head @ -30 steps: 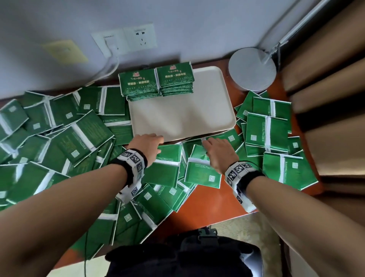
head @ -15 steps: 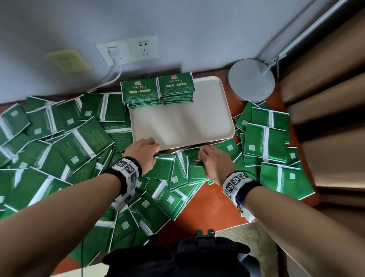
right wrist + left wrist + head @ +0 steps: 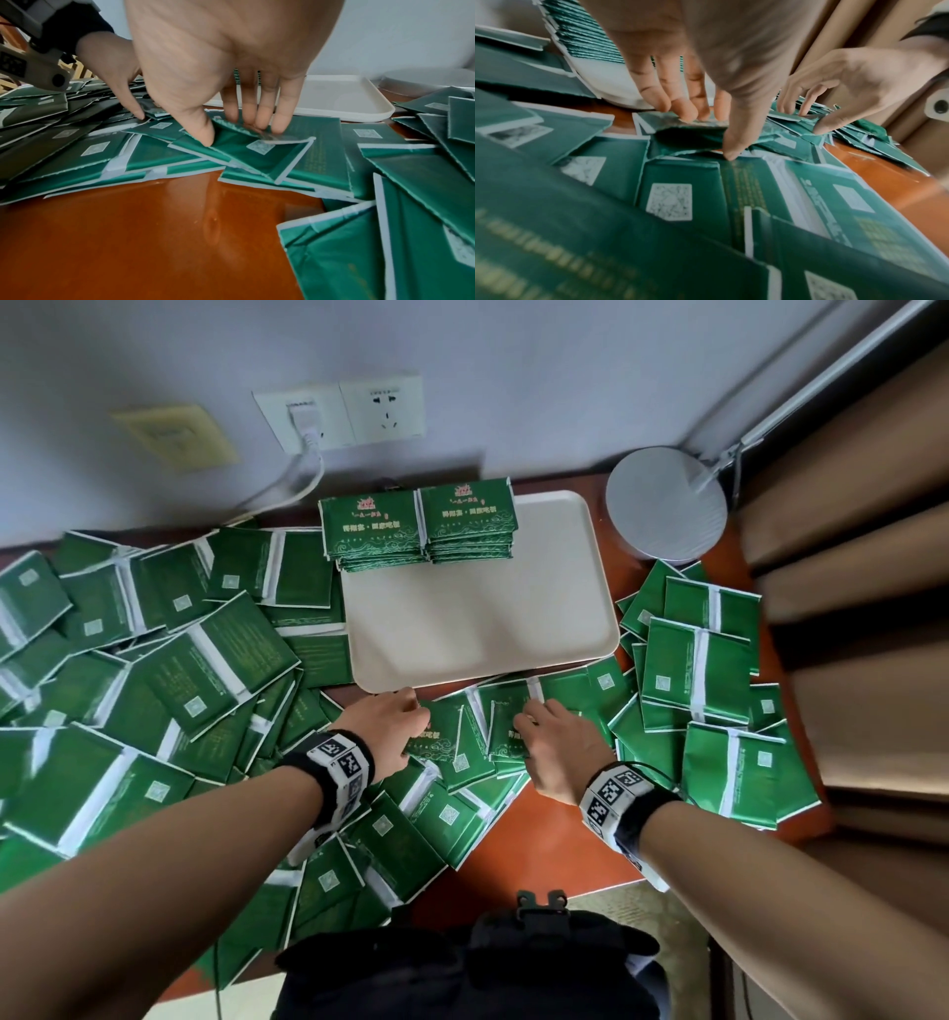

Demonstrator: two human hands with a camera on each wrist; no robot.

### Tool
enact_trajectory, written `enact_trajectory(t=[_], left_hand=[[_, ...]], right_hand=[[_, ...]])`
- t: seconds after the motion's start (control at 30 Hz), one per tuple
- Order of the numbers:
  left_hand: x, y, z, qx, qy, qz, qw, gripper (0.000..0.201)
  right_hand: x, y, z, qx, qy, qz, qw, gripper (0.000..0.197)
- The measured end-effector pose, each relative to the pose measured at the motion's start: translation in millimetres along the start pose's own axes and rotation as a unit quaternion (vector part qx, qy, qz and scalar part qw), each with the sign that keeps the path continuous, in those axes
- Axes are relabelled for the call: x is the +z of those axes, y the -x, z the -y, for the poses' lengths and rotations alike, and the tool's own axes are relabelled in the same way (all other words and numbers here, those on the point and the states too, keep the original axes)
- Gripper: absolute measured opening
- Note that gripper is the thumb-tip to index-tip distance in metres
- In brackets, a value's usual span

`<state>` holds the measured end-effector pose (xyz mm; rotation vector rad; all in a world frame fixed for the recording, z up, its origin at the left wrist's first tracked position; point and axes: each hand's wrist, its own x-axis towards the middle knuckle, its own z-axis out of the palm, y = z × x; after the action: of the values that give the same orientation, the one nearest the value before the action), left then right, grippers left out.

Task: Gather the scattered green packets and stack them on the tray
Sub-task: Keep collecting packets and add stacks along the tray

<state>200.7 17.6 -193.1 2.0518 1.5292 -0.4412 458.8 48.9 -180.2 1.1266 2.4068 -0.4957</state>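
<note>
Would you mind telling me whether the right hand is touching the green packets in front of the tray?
Touching. The right wrist view shows the right hand with its thumb and fingers pinching a green packet.

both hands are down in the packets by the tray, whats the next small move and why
Probably draw the hands together to square up the packets under them. The left hand and right hand each pinch loose packets just short of the tray, which holds two stacks at its far left.
</note>
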Motion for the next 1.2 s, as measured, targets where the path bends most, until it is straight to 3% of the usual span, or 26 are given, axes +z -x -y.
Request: enact_trajectory(t=[0.2,0.47,0.67,0.83,0.97,1.2], left_hand=[[4,-5,-2,0.037,-0.033,-0.014,0.999,0.065],[8,-6,-11,0.028,-0.015,-0.025,0.999,0.062],[6,-8,-14,0.003,-0.019,-0.025,1.0,0.065],[2,-10,-16,-0.008,-0.012,-0.04,0.999,0.052],[-6,-10,-15,-0.006,-0.024,-0.032,0.999,0.04],[-29,-7,-12,-0.041,-0.046,0.024,0.998,0.02]], right_hand=[[1,0,8,0.007,0.011,0.018,1.0,0.066],[2,0,17,0.018,0.012,0.025,0.999,0.071],[3,-3,18,0.023,0.004,0.003,1.0,0.059],[8,-3,21,0.022,-0.004,-0.044,0.999,0.034],[11,1,18,0.018,0.004,-0.067,0.998,0.029],[-20,-3,17,0.004,-0.005,-0.016,1.0,0.018]])
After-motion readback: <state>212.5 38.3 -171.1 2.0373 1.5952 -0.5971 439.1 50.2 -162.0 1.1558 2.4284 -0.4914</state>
